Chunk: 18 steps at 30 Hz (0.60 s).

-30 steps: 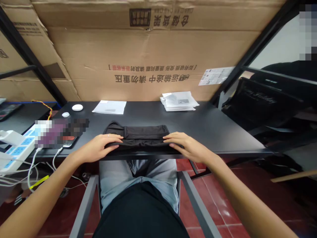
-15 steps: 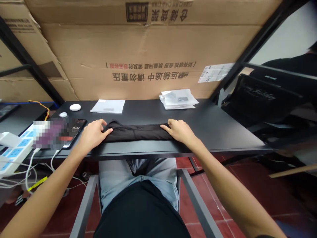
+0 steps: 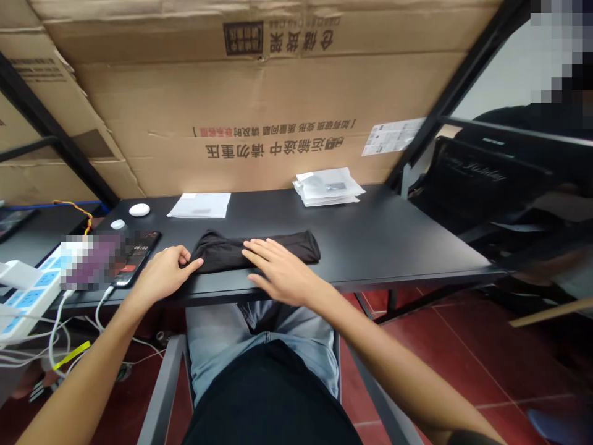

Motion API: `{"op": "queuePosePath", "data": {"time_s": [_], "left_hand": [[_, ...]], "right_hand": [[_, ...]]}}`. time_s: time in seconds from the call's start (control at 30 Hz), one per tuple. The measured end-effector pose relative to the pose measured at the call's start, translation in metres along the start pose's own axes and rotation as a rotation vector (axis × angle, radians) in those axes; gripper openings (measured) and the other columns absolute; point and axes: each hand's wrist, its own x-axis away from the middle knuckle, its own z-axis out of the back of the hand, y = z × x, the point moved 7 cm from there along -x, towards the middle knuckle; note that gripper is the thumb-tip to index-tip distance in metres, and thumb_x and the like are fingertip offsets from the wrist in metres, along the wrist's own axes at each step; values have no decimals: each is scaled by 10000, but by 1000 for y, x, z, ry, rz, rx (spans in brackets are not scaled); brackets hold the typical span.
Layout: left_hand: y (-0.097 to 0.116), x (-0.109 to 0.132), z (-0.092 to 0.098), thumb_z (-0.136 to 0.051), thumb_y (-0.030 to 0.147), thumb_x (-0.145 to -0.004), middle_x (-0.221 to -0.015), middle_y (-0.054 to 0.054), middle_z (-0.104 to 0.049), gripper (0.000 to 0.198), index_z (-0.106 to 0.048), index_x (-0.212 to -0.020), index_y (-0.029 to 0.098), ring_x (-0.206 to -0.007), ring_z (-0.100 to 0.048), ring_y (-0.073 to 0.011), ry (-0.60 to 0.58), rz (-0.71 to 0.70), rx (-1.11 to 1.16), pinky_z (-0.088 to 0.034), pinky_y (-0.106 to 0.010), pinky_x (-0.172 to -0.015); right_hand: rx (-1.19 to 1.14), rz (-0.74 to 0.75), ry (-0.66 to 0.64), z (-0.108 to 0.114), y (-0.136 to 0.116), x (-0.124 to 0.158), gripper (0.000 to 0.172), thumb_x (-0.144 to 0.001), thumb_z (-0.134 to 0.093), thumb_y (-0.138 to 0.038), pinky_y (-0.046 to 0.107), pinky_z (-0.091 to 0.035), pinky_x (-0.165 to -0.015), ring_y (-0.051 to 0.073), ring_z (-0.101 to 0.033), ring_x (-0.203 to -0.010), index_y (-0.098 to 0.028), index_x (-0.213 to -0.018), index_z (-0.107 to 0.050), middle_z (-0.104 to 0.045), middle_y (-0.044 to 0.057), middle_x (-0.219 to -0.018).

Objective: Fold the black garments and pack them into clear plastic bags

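A black cloth (image 3: 296, 246), folded into a long narrow strip, lies across the front of the black table (image 3: 370, 235). My left hand (image 3: 162, 272) rests at the strip's left end, fingertips pinching its corner. My right hand (image 3: 275, 269) lies flat on the middle of the strip with the fingers stretched out. The strip's right end is uncovered.
A phone (image 3: 136, 253) on a cable and a white power strip (image 3: 23, 290) lie left. Two white round things (image 3: 139, 209) and a flat plastic bag (image 3: 200, 205) sit at the back, a stack of plastic bags (image 3: 328, 186) back right. Cardboard boxes (image 3: 278, 93) form the wall behind.
The cloth went from a wider fold to a narrow strip. My right hand slid from the strip's right end to its middle and flattened. My left hand stayed at the left end.
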Motion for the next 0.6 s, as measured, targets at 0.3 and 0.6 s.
{"op": "queuePosePath", "data": {"time_s": [0.3, 0.6], "left_hand": [[12, 2, 7, -647, 535, -1001, -845, -12, -745, 271, -578, -930, 283, -762, -699, -236, 183, 27, 167, -505, -352, -726], [105, 4, 21, -637, 391, -1093, -1131, -81, -787, 196, -630, -1231, 251, -965, -767, -265, 547, -182, 179, -589, -388, -874]], "right_hand": [[40, -96, -72, -59, -20, -17, 672, -1178, -550, -462, 687, -349, -1419, 424, -446, -1715, -103, -1745, -505, -485, 239, -1808], [-90, -121, 28, -48, -21, -26, 628, -1192, -458, -432, 616, -373, -1430, 351, -492, -1697, -124, -1738, -497, -560, 196, -1773]]}}
